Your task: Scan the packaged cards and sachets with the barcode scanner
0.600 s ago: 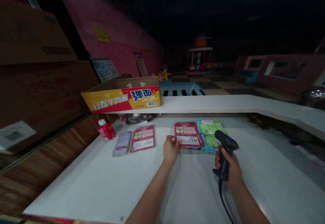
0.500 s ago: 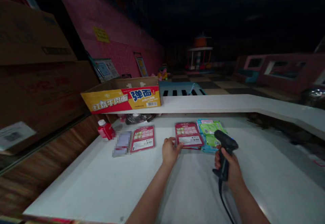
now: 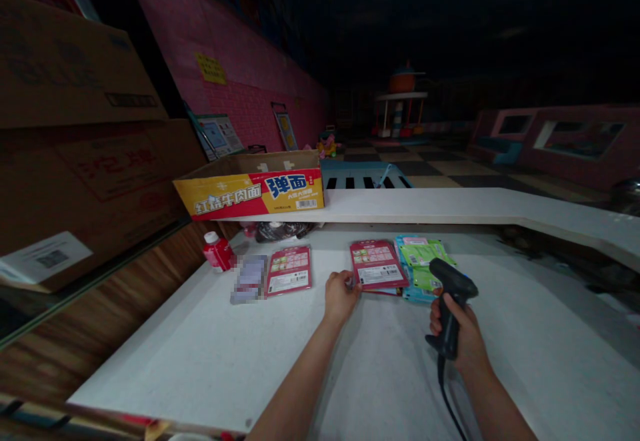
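My right hand (image 3: 465, 331) is wrapped round the handle of a black barcode scanner (image 3: 451, 301), whose head points left and whose cable trails toward me. My left hand (image 3: 343, 294) pinches the near left corner of a flat red package (image 3: 379, 264), with its printed back and white label facing up. That package looks slightly raised over another package whose edge shows beneath. Right beside it lie green and blue packets (image 3: 425, 258), partly hidden by the scanner. A second red package (image 3: 290, 270) rests farther left, next to a blurred-out grey object (image 3: 250, 280).
A red bottle with a white cap (image 3: 219, 252) stands at the left of the white counter (image 3: 200, 354). Behind runs a raised white ledge (image 3: 425, 204) bearing an open noodle carton (image 3: 255, 191). Large cardboard boxes (image 3: 100, 181) are stacked at the left.
The view has shifted slightly, so everything sits a little farther right. My left hand's pinched red package has turned a little, its near edge lifting off the package beneath. The scanner stays in my right hand.
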Demonstrator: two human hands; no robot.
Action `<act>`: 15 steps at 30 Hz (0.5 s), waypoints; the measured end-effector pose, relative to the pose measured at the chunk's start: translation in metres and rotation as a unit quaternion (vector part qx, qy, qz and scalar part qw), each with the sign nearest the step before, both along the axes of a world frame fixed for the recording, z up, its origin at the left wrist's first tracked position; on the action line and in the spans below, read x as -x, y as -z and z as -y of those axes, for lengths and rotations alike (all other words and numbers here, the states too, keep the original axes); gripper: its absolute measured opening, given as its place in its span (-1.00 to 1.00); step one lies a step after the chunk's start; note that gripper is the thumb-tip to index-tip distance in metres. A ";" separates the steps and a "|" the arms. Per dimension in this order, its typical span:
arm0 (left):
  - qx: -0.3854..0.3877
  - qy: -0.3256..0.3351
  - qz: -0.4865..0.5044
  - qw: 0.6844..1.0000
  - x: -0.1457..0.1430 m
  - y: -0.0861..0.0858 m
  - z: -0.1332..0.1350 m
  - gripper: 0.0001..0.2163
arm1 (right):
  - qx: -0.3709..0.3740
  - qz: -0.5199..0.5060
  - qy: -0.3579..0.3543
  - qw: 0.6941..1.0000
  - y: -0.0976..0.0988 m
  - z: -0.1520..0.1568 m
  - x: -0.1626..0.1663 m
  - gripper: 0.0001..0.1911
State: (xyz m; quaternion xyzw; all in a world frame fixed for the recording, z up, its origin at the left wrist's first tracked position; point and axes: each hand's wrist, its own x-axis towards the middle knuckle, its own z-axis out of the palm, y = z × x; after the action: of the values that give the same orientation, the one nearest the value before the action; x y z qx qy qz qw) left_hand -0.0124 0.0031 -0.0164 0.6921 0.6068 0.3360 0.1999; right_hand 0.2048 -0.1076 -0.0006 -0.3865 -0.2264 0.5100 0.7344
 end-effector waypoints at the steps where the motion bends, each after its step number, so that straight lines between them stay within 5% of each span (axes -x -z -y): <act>1: 0.001 0.001 -0.005 1.000 0.001 0.000 -0.001 -0.78 | 0.001 -0.001 -0.002 1.000 0.000 0.000 0.000 -0.60; 9: -0.012 -0.019 -0.037 0.999 0.022 -0.012 -0.002 -0.68 | 0.018 -0.006 -0.003 1.000 0.003 0.000 0.000 -0.62; 15: 0.002 -0.163 -0.203 0.965 0.071 -0.027 -0.007 -0.64 | 0.026 -0.007 -0.010 1.000 0.007 0.002 -0.002 -0.62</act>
State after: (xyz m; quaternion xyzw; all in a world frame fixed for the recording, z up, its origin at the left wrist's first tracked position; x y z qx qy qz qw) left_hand -0.0837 0.0098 0.0110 0.6370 0.7400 0.2154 0.0160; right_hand 0.2070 -0.1100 -0.0074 -0.3992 -0.2117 0.5255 0.7209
